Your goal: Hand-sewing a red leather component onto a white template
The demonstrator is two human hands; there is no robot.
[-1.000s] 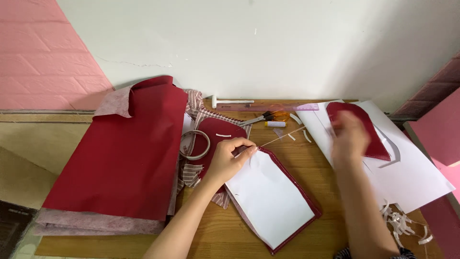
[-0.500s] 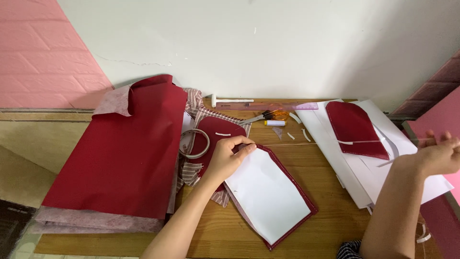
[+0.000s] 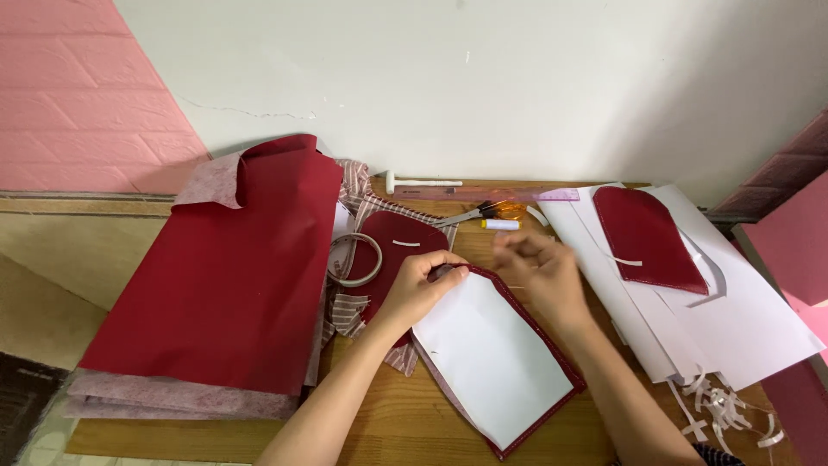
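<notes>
A white arch-shaped paper template [image 3: 492, 354] lies on a dark red leather piece [image 3: 565, 369] on the wooden table [image 3: 405, 423]. My left hand [image 3: 420, 286] presses down on the template's top left corner. My right hand [image 3: 539, 274] is blurred just above the template's top right edge, fingers apart, with nothing seen in it. A second red arch-shaped piece [image 3: 392, 250] lies behind my left hand.
A large folded red sheet [image 3: 224, 276] covers the left of the table. A tape roll [image 3: 354, 259], scissors [image 3: 470, 214], a small white tube [image 3: 500, 224] and a ruler [image 3: 500, 195] lie at the back. White sheets [image 3: 733, 319] with another red piece [image 3: 647, 237] lie right; paper strips [image 3: 720, 410] near the edge.
My right hand has come back from the far right over the white sheets to the top of the template. My left hand has stayed on the template.
</notes>
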